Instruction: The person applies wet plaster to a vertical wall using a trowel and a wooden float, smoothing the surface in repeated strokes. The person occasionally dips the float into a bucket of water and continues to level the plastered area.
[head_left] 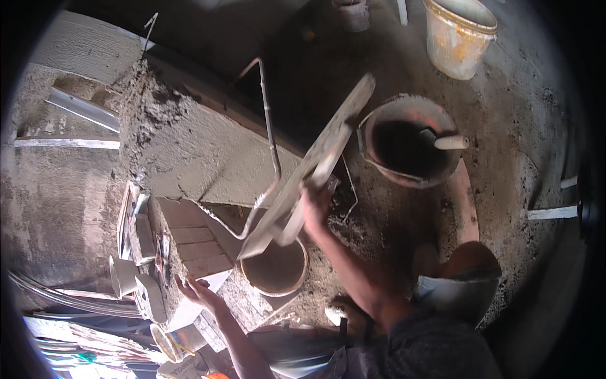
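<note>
My right hand is closed around the handle of a long wooden plastering float. The float is held at a slant, its near end above a round bucket and its far end up toward the dark floor. Lower left, my left hand has its fingers apart and holds nothing. Close to it are a stack of brick-like blocks and a slim dark-tipped tool. Left of the float stretches a grey mortar-coated surface, with a bent metal rod standing against it.
A bucket with a pale-handled tool in it stands at the right. Farther back is a stained white bucket. A pale cup-like container, cables and a yellowish-rimmed tub lie at lower left.
</note>
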A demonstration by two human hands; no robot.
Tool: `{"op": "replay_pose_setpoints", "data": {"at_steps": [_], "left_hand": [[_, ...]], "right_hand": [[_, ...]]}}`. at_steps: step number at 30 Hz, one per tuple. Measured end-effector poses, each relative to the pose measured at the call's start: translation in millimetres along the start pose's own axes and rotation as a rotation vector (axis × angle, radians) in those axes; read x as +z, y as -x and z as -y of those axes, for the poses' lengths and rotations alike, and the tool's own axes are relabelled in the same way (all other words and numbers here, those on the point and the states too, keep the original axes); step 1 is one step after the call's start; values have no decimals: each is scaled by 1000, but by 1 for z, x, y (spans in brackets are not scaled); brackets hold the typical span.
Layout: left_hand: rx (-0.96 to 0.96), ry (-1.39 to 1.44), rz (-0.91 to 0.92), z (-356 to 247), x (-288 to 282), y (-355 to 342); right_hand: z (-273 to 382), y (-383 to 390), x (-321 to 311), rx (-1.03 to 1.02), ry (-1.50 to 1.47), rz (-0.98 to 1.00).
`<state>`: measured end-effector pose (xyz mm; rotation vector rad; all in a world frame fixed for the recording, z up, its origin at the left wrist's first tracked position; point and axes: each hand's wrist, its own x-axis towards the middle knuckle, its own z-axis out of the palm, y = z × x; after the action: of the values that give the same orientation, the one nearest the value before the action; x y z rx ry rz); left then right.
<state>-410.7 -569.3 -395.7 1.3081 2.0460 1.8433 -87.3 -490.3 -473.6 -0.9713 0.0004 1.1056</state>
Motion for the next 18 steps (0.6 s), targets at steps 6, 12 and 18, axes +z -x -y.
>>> {"op": "replay_pose_setpoints", "data": {"at_steps": [6,12,18], "left_hand": [[-70,80,120,10,4,4],[-96,41,28,7,-5,2],[-219,77,148,26,10,3]], "right_hand": [[13,14,18,-263,-4,263],[-43,-19,-7,-360,260,-159],[-27,-17,-3,-255,-33,81]]}}
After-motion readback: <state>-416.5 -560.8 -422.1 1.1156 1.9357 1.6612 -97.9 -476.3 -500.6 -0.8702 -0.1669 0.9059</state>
